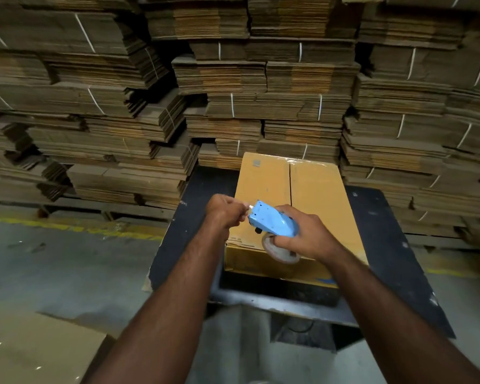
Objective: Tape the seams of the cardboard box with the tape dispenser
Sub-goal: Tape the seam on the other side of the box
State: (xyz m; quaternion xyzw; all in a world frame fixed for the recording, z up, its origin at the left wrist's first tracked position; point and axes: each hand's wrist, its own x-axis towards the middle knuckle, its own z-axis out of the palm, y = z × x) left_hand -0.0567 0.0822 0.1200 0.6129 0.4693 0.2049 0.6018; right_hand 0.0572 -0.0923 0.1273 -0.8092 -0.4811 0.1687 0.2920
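Note:
A yellow-brown cardboard box lies on a black table, flaps closed, with the centre seam showing as a dark line and clear tape glinting along its far edge. Above the box's near end my right hand grips a blue tape dispenser with a roll of clear tape under it. My left hand pinches the tape end at the dispenser's front tip. Both hands hover just over the box.
Tall stacks of flattened, strapped cardboard wall off the back and both sides. A flat cardboard sheet lies on the concrete floor at lower left. A yellow floor line runs left of the table.

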